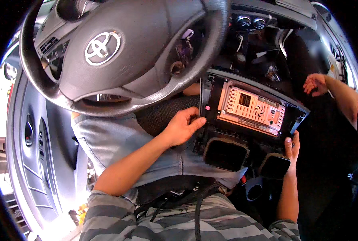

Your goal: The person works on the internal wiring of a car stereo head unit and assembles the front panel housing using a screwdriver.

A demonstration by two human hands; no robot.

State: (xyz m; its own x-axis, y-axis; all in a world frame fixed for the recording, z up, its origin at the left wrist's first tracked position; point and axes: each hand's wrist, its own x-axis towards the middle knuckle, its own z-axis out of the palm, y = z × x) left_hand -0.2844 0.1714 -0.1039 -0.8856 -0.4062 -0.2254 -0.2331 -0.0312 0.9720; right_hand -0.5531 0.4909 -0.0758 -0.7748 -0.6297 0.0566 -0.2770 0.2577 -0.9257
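A black dashboard centre panel (211, 96) rests tilted over my lap, right of the steering wheel. Set in it is a car stereo (256, 110) with a slotted metal casing that shows a small fan grille and a label. Two open air vent ducts, the left one (226, 154) and the right one (275, 166), line its near side. My left hand (183, 127) is closed on the panel's left edge, thumb on the side and the other fingers partly hidden. At the right edge, my right hand (292, 148) is closed too, its thumb pressed against the near corner.
The steering wheel (211, 60) stands close above my left arm. From the right reaches another person's hand (316, 84), apart from the panel. Beyond the panel are a gear lever (240, 54) and control knobs (244, 21). The driver's door (34, 152) lies at left, a cup holder (254, 190) near my right forearm.
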